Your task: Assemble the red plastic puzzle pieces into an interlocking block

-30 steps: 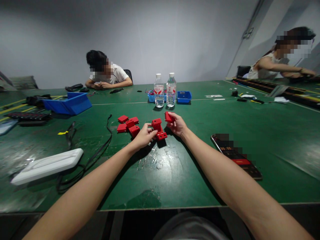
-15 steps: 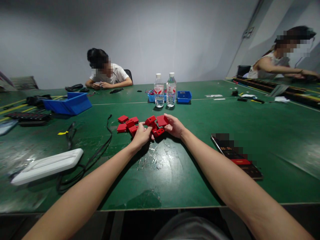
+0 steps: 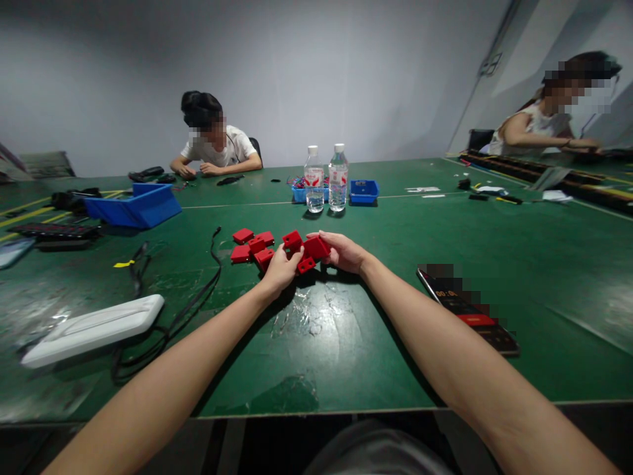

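Observation:
Several red blocks, some with small round holes, lie in a cluster (image 3: 242,253) at the middle of the green table (image 3: 316,369). My left hand (image 3: 281,272) is at the cluster's right side, its thumb and fingers closed on red blocks (image 3: 306,265); how many it grips I cannot tell. Another red block (image 3: 291,240) stands just beyond its fingertips. My right hand (image 3: 347,253) holds a smooth-faced red block (image 3: 317,248) from the right, against those at my left hand. Its fingers are partly hidden behind that block.
Two water bottles (image 3: 314,188) stand beyond the blocks, beside a small blue bin (image 3: 364,191). Left are a larger blue bin (image 3: 136,206), a white power bank-like slab (image 3: 99,328) and a black cable (image 3: 198,290). A phone (image 3: 467,310) lies right. Two people sit across the table.
My right hand has shifted slightly left and down with its red block, which has tilted. The blocks at my left hand have moved a little left. The person opposite has raised their head.

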A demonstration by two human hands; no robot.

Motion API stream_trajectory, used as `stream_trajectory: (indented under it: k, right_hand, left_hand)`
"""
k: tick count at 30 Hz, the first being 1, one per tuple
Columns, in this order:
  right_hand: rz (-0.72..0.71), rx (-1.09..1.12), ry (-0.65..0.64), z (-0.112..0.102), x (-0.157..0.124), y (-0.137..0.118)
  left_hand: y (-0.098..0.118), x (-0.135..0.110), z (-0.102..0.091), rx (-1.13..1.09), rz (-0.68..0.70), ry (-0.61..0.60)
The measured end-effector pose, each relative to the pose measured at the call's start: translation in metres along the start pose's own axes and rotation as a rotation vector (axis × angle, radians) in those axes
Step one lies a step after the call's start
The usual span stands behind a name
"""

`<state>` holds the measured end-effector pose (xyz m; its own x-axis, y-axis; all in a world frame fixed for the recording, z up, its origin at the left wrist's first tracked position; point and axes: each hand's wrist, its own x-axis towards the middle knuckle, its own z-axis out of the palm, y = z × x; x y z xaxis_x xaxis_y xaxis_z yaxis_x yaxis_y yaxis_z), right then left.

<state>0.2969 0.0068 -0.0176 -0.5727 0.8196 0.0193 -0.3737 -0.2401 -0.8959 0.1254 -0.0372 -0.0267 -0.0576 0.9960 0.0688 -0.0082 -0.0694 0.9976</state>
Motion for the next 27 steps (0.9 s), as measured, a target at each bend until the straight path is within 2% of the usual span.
stream_trajectory:
  k: [7, 11, 15, 19, 23, 27]
  right_hand:
    - [-0.010, 0.033, -0.024, 0.003, -0.001, -0.001]
    - [-0.014, 0.050, -0.024, 0.004, -0.002, -0.001]
    - [-0.014, 0.059, 0.008, 0.004, -0.002, -0.001]
    - [-0.038, 0.114, 0.065, 0.004, -0.002, -0.004]
    - [-0.033, 0.103, 0.050, 0.006, -0.004, -0.005]
    - [-0.039, 0.046, -0.038, 0.007, -0.005, -0.003]
  left_hand:
    - [0.006, -0.001, 0.000, -0.098, -0.044, -0.017]
    - [0.011, -0.002, 0.002, -0.226, -0.091, -0.033]
    - [0.018, -0.005, 0.002, -0.373, -0.208, -0.070]
    - [0.019, -0.006, 0.001, -0.357, -0.287, -0.102]
    - [0.017, -0.007, 0.002, -0.280, -0.244, -0.212]
    - [0.013, -0.009, 0.003, -0.127, -0.094, -0.342]
